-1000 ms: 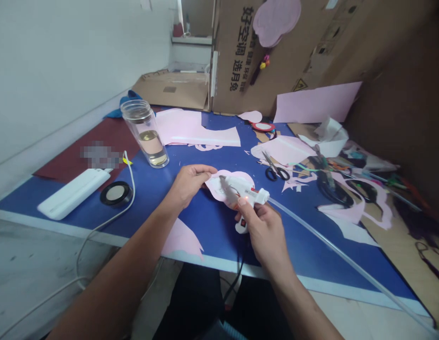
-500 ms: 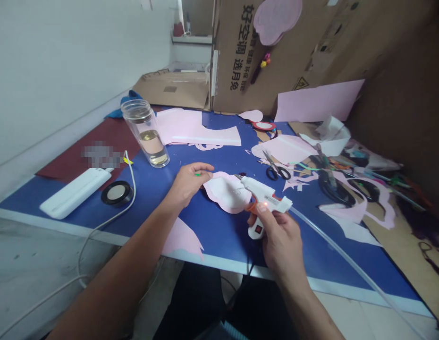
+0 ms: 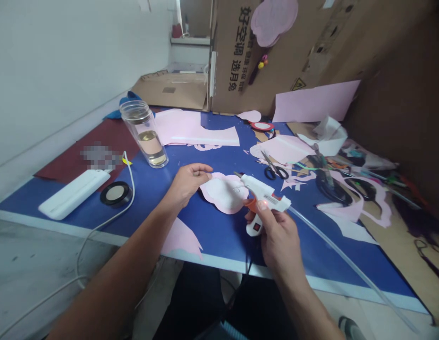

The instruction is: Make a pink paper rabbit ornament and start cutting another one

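Left hand (image 3: 187, 183) extended far-right with fingers (image 3: 201, 170) lightly curled; right hand (image 3: 278, 233) nearer, closed in a grip, forearm angled far-left.

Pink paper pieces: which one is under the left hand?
The small cloud-shaped pink cutout in front of the glue gun; the left hand pinches its edge. The other pink sheets lie untouched farther back.

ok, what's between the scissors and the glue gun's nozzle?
Head view: only bare blue table between the scissors and the nozzle of the glue gun that the right hand holds.
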